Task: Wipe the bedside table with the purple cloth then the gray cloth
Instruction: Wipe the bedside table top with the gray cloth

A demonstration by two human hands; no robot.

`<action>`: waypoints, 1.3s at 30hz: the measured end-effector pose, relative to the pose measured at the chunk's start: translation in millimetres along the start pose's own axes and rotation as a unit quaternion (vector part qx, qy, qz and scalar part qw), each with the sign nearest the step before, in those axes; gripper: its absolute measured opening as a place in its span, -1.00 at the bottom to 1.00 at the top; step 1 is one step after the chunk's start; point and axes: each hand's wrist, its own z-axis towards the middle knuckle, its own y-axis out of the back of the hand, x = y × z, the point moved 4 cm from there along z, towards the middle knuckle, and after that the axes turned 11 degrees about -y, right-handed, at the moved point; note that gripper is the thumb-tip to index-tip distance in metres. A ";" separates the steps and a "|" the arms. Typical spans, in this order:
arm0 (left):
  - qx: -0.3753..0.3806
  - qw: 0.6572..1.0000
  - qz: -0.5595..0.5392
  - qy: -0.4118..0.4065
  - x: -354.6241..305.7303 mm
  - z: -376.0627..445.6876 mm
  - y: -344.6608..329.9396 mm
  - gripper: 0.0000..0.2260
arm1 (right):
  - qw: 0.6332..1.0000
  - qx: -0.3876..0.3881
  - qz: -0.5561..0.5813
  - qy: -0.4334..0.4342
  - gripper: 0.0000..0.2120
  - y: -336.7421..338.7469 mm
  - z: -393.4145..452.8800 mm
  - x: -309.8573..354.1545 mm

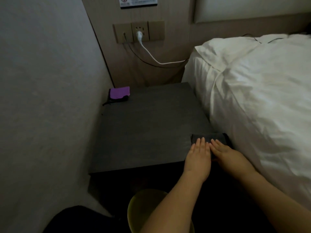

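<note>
The dark bedside table (144, 132) fills the middle of the view. A folded purple cloth (119, 93) lies in its far left corner, against the wall. The gray cloth (210, 137) lies folded at the near right corner, beside the bed. My left hand (200, 152) and my right hand (223, 151) rest flat on the gray cloth side by side, fingers straight and pressed down on it. The near part of the cloth is hidden under my palms.
A white duvet (252, 98) on the bed borders the table's right side. A wall (50, 98) borders the left. A white charger cable (151, 54) hangs from a wall socket behind. A yellow-green bin (139, 209) stands below the table's front edge.
</note>
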 end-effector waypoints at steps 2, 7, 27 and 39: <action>-0.004 1.000 0.001 -0.004 4.1 -6.7 -0.5 -0.53 | 0.999 -0.011 -0.033 -0.001 -0.47 5.2 -2.0 12.2; -0.019 0.999 0.027 -0.004 30.4 -41.3 -0.1 -0.53 | 0.992 -0.094 -0.079 0.024 -0.74 14.6 -3.6 60.8; 0.022 0.979 0.046 0.200 204.6 -233.4 0.2 -0.43 | 0.973 -0.137 0.011 0.182 -0.52 13.6 23.5 328.8; 0.070 0.976 0.123 0.162 218.1 -231.8 7.0 -0.46 | 0.941 -0.204 0.105 0.250 -0.45 3.5 19.4 313.8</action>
